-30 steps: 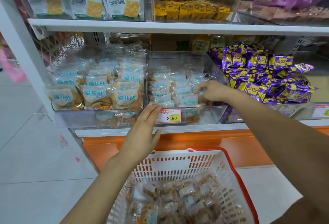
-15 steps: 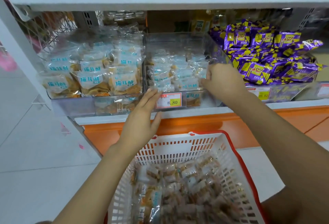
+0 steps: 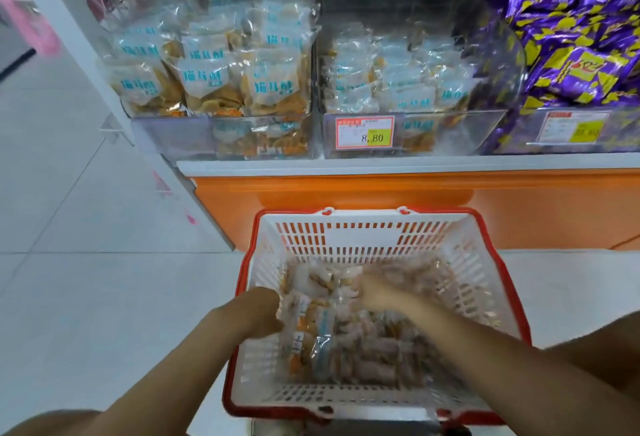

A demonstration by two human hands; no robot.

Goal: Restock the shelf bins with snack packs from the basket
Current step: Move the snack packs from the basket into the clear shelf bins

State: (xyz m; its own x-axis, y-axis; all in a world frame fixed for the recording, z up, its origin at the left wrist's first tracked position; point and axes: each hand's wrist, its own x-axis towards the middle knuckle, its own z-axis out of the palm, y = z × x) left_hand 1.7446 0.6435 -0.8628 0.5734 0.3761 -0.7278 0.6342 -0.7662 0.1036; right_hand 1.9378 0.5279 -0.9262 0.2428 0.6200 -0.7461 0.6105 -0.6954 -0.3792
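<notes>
Head view: both hands, at the middle bin (image 3: 450, 131) a second ago, are now down in the basket (image 3: 363, 238), the left hand (image 3: 258, 311) at the heap's left edge and the right hand (image 3: 375, 292) on top of it; judged, one placement is finished and the next pick-up begins. Blur and the packs hide the fingers, so whether either grip is apart or clamped on anything cannot be told. The snack packs (image 3: 322, 328) are small clear pouches with pale blue labels over golden-brown pieces, heaped loosely in the basket.
</notes>
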